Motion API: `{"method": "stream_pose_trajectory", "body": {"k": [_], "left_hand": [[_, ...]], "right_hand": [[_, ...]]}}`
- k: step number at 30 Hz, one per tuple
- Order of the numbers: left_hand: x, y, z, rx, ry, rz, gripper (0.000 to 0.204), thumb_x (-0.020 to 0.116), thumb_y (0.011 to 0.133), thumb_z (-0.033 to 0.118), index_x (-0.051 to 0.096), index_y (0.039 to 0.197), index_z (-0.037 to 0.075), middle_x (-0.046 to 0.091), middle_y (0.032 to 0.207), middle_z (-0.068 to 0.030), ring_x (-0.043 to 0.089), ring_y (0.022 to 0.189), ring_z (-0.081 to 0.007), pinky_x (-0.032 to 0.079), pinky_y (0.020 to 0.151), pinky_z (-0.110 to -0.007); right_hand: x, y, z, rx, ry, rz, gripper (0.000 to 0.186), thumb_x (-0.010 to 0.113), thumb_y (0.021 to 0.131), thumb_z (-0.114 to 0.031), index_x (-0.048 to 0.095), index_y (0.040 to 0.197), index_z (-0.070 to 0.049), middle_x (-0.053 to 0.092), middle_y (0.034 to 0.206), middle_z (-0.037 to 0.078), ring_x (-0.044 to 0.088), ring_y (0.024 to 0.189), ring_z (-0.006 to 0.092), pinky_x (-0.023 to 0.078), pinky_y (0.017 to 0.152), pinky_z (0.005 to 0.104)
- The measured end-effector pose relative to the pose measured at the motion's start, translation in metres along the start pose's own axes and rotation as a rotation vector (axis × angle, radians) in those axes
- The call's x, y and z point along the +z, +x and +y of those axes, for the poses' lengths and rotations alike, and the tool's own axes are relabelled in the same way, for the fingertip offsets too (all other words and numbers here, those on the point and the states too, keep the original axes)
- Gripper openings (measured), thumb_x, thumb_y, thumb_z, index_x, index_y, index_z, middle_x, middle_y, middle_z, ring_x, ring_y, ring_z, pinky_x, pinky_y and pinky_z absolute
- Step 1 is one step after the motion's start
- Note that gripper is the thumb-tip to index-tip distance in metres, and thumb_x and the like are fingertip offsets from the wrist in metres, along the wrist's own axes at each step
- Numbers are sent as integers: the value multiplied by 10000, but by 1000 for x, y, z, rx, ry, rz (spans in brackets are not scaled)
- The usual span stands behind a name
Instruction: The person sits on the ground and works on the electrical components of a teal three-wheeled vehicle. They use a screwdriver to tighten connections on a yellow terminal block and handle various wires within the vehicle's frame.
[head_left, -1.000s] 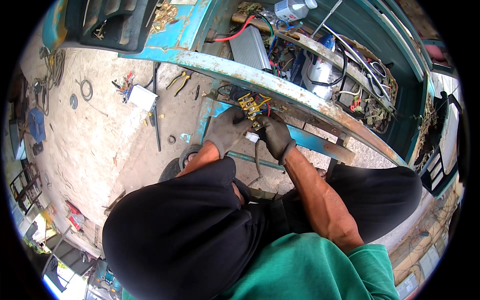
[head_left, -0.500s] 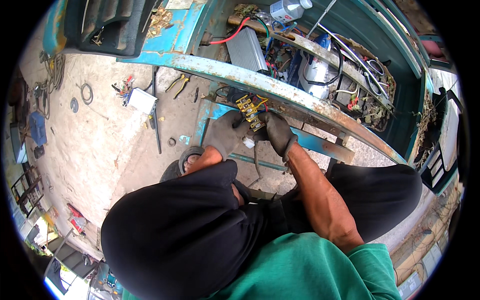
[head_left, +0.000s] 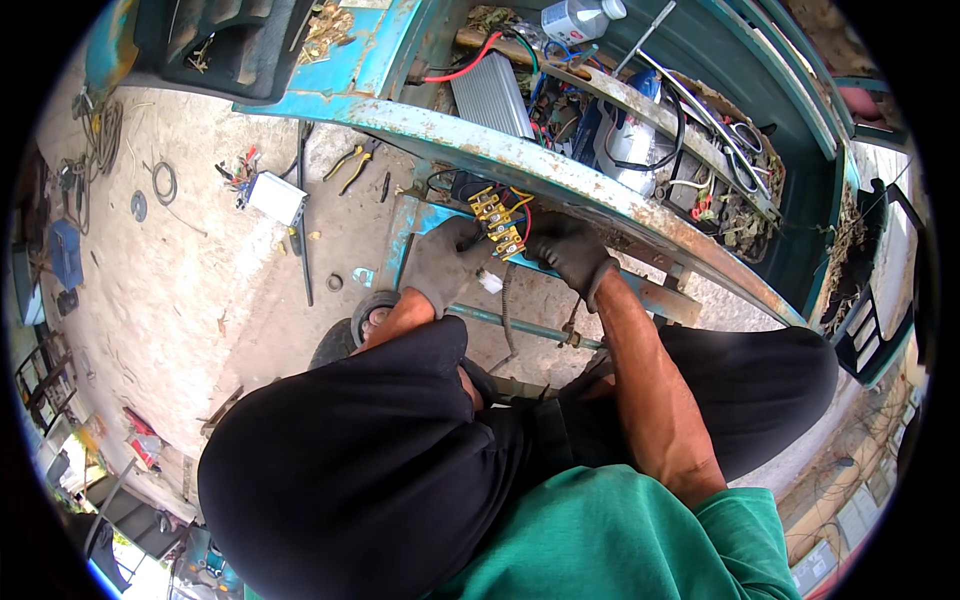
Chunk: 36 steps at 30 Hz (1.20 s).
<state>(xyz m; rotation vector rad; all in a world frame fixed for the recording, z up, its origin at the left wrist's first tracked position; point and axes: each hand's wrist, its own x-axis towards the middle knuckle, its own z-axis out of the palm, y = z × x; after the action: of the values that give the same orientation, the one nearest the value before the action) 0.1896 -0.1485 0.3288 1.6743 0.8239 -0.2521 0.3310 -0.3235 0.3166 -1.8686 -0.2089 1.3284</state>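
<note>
A yellow terminal block [head_left: 497, 222] with a row of metal screws sits in front of the rusty teal frame. My gloved left hand [head_left: 440, 262] is closed at its left side, thumb against the edge. Yellow, red and blue wires [head_left: 521, 200] run from the block's upper right. My gloved right hand [head_left: 572, 250] is just right of the block with its fingers curled in by the wires; what they pinch is hidden. Below the hands hangs a white connector [head_left: 490, 282] beside a dark corrugated cable [head_left: 507, 315].
Above the hands runs a teal metal beam [head_left: 440, 125]. Behind it, the open compartment holds a finned metal box [head_left: 492, 95], a bottle [head_left: 582, 17] and tangled wires. Yellow-black pliers [head_left: 352, 168] and a white box with wires [head_left: 276, 198] lie on the concrete floor.
My right hand has shifted right, off the terminal block's lower end, so more of the block shows. My left hand stays at the block's left side.
</note>
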Motion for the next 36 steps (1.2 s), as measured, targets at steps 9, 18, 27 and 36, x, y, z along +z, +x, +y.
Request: {"method": "stream_pose_trajectory", "body": {"k": [9, 18, 27, 36], "left_hand": [[-2, 6, -6, 16, 33, -30, 433, 770, 846, 351, 702, 1037, -32, 738, 896, -166, 702, 787, -241, 533, 724, -371], [-1, 5, -9, 71, 21, -33, 348, 721, 858, 295, 685, 997, -22, 715, 803, -129, 684, 719, -218, 518, 653, -352], [0, 3, -5, 68, 66, -5, 353, 725, 854, 307, 689, 1016, -5, 710, 810, -133, 684, 732, -233, 522, 672, -360], [2, 3, -7, 29, 10, 10, 368, 753, 843, 300, 695, 1022, -17, 725, 835, -151, 695, 753, -234, 525, 690, -362]], "right_hand": [[8, 8, 17, -120, -21, 89, 166, 623, 884, 8, 659, 1046, 22, 676, 873, 43, 586, 718, 107, 509, 658, 273], [18, -5, 2, -11, 472, 104, 220, 609, 921, -21, 657, 1131, 25, 701, 1030, 96, 674, 887, 161, 581, 785, 293], [24, -5, -7, 136, 518, 190, 223, 641, 925, -81, 686, 1113, 28, 710, 1020, 102, 695, 870, 176, 590, 768, 305], [27, -6, -4, -26, 315, 289, 248, 715, 882, -187, 721, 1002, 31, 696, 858, 50, 591, 717, 112, 489, 661, 272]]}}
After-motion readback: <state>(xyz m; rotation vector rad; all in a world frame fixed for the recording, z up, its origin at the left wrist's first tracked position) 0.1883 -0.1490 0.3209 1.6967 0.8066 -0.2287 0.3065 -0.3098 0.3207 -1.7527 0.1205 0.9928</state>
